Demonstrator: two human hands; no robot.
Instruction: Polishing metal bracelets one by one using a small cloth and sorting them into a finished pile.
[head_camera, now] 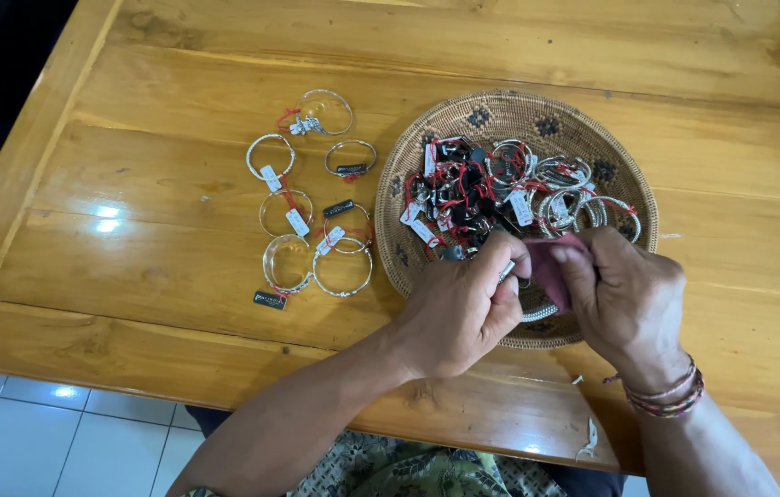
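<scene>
Seven silver bangles (312, 198) with tags and red strings are lying in rows on the wooden table (178, 276); white floor tiles (31, 433) are showing below its edge.

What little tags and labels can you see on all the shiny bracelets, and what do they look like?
White tags: small rectangles tied with red string to the bangles laid out on the wooden table, left of the basket.
Black tags: small dark rectangles beside some of those bangles.
Tags in the woven basket: white and black ones tangled with red string among piled bangles.
No screens or signs.
</scene>
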